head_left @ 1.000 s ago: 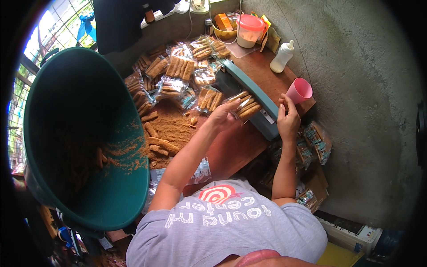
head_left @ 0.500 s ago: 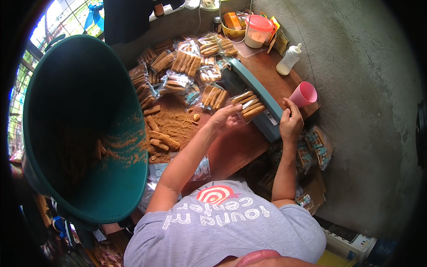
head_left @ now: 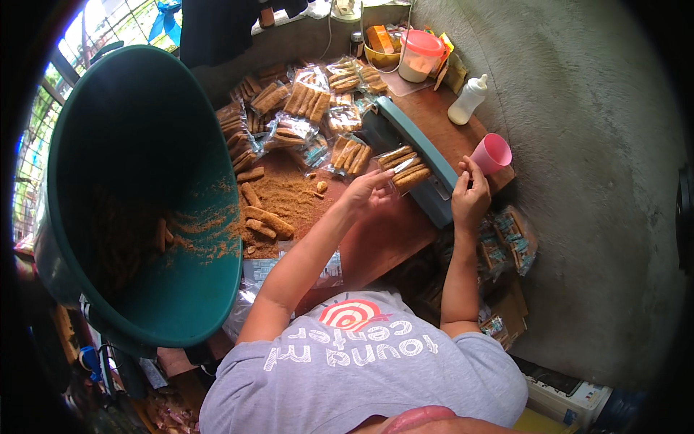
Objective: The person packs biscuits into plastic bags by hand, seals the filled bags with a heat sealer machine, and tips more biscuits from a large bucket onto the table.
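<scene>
Pinched a clear packet [head_left: 396,158] of brown sticks [head_left: 412,177] in the left hand [head_left: 369,191]; could not tell the grip of the right hand [head_left: 470,199]. Saw crumbs [head_left: 199,230] and loose sticks [head_left: 160,235] inside the green tub [head_left: 202,307].

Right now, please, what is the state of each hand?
Left hand: partly closed, holding a clear plastic packet of brown sticks.
Right hand: fingers curled near the end of the long blue-grey bar; whether it grips anything cannot be told.
</scene>
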